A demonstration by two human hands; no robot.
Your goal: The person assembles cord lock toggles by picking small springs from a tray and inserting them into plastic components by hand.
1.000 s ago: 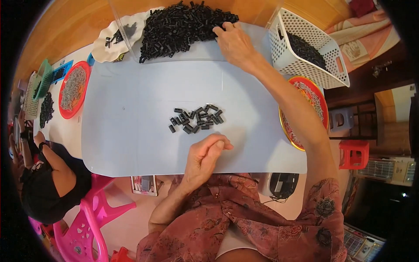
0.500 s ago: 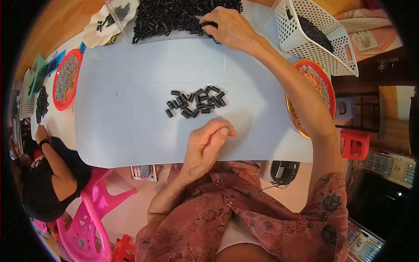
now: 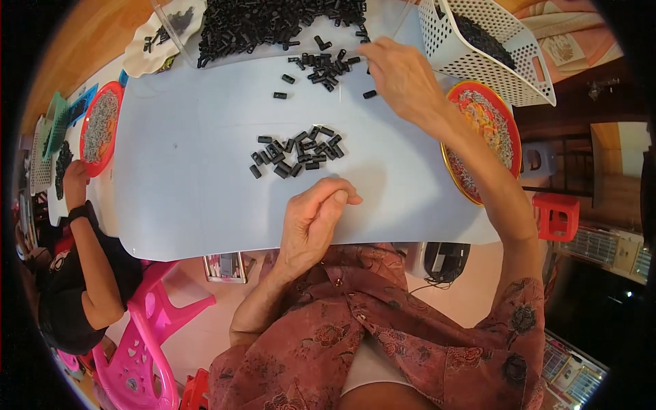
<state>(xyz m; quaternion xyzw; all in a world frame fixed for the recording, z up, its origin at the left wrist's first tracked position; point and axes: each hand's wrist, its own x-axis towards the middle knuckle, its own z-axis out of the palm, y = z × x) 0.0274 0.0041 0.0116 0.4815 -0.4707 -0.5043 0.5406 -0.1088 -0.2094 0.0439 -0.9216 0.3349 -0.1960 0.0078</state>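
My left hand (image 3: 313, 222) rests at the near edge of the white table (image 3: 184, 178), its fingers curled and the thumb pressed against them. Whatever it may hold is hidden. Just beyond it lies a loose group of short black cylindrical plastic pieces (image 3: 301, 156). Over the table's far right part, my right hand (image 3: 406, 78) has its fingers reaching left, apart and slightly smeared, with no piece visible in them. Beside its fingertips is a second scatter of the same black pieces (image 3: 324, 68), in front of a big black heap (image 3: 273, 27).
A white perforated basket (image 3: 526, 68) of black parts stands at far right, above a red-rimmed tray (image 3: 514, 147) of small screws. Another red tray (image 3: 90, 150) lies left, near a co-worker's hand (image 3: 75, 181). A white scalloped dish (image 3: 139, 58) sits far left. A pink chair (image 3: 140, 342) stands below.
My right hand has drawn back from the heap toward the right and nearer. A scatter of black pieces now lies before the heap. My left hand keeps its curled pose.
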